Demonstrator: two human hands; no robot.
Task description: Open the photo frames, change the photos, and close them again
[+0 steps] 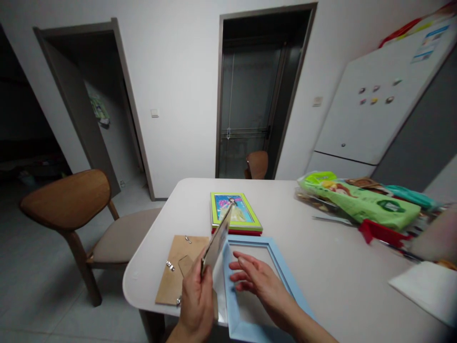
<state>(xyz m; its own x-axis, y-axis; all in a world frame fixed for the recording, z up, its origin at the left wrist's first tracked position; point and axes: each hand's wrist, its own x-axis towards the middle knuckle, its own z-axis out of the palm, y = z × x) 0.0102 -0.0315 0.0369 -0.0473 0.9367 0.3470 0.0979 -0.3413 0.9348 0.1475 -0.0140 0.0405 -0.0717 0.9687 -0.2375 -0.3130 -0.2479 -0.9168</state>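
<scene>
My left hand (197, 300) is closed on a thin photo card (217, 243), held up edge-on above the table. My right hand (259, 281) lies flat with fingers spread inside an empty light-blue picture frame (282, 269) at the near edge. A brown backing board (176, 271) with metal clips lies left of the blue frame. Farther back, a green frame (235, 210) with a picture in it rests on top of a red one.
The white table (321, 247) has a rounded near-left corner. Green snack bags (357, 200) and a red item lie at the right, white paper (424, 290) near right. A wooden chair (71, 209) stands at the left. A fridge and two dark doorways are behind.
</scene>
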